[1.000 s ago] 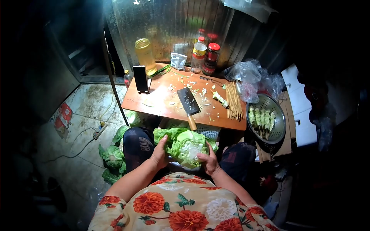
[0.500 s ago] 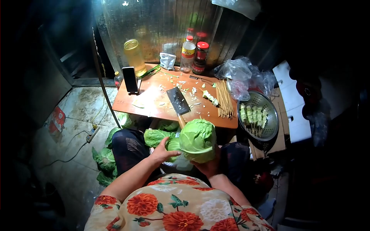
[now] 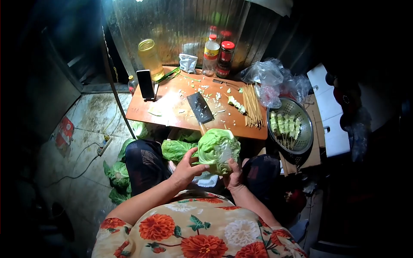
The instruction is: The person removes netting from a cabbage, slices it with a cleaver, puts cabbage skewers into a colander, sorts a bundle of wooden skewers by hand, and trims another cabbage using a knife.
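A pale green cabbage head [image 3: 214,148] is held over my lap, its whitish side turned to the right. My right hand [image 3: 234,175] grips it from the lower right, thumb on the pale part. On its left side rests my left hand [image 3: 190,168], fingers apart and touching the leaves. Loose cabbage leaves [image 3: 175,149] lie just left of the cabbage, below the board edge. Behind it, a cleaver [image 3: 200,107] lies on the orange board [image 3: 172,111], its handle partly hidden by the cabbage.
Wooden sticks [image 3: 253,107] and a skewered piece [image 3: 236,104] are on the board, beside a phone [image 3: 146,85]. A metal colander [image 3: 303,139] with several filled skewers stands right. Jars and bottles [image 3: 211,56] line the back. More cabbages [image 3: 118,172] lie on the floor at left.
The cabbage was turned over and back, showing its leafy side and now its whitish side again. The leaves at its left have come apart from it. The whole view has shifted slightly.
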Available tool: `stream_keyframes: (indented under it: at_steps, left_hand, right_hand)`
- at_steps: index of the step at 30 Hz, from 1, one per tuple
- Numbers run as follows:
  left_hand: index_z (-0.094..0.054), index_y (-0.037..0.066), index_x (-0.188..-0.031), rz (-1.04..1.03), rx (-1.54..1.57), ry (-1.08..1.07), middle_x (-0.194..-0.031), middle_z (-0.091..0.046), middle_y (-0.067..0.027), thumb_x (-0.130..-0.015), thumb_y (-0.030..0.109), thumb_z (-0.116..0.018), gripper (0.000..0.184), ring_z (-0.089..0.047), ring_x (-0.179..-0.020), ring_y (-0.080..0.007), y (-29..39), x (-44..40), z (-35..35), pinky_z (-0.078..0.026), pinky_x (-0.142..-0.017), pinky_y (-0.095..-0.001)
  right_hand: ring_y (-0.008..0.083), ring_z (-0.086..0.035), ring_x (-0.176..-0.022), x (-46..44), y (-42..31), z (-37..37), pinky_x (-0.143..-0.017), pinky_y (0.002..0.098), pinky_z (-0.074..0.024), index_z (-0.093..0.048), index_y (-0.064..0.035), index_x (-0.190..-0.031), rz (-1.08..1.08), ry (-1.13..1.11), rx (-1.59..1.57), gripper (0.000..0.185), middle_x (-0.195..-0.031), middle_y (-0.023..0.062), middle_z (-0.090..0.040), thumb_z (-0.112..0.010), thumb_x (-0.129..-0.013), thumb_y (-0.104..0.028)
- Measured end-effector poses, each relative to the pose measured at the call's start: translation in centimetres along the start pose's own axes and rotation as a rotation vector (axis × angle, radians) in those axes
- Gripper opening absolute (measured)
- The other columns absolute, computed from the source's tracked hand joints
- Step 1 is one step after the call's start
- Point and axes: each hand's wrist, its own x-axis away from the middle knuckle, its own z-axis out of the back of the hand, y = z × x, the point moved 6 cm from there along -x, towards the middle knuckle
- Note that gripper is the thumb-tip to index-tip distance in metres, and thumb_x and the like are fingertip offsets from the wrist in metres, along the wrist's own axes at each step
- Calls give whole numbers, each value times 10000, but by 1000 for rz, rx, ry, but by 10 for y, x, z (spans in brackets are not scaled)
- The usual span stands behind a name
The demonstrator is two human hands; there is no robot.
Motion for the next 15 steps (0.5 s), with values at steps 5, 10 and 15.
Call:
stream_keyframes:
  at_steps: [5, 10, 15]
  left_hand:
    - [-188, 20, -1424, 34, -8, 111, -1099, -558, -146, -770, 122, -664, 816, -567, -935, -206, -15, -8, 9, -481, -741, -319]
    - [-194, -60, -1390, -3, -1, 198, -1038, -562, -152, -698, 67, -626, 826, -568, -869, -195, -24, -8, 18, -491, -721, -295]
    - [-184, -85, -1399, -167, -240, 231, -1141, -510, -180, -669, 68, -615, 861, -524, -1043, -240, -16, 1, 25, -441, -897, -294]
  right_hand:
    - [210, -534, -1070, 5, -19, -16, -973, 343, -413, -439, -28, -1296, 253, -5, 467, 631, -1170, 92, -548, -729, -762, -198]
    - [212, -483, -1131, 10, -16, -33, -1009, 341, -369, -388, -24, -1331, 315, -57, 587, 767, -1219, 85, -497, -767, -696, -227]
    - [254, -401, -1252, 6, -11, -32, -1070, 385, -329, -141, -21, -1452, 337, -258, 679, 1038, -1342, 141, -392, -819, -682, -178]
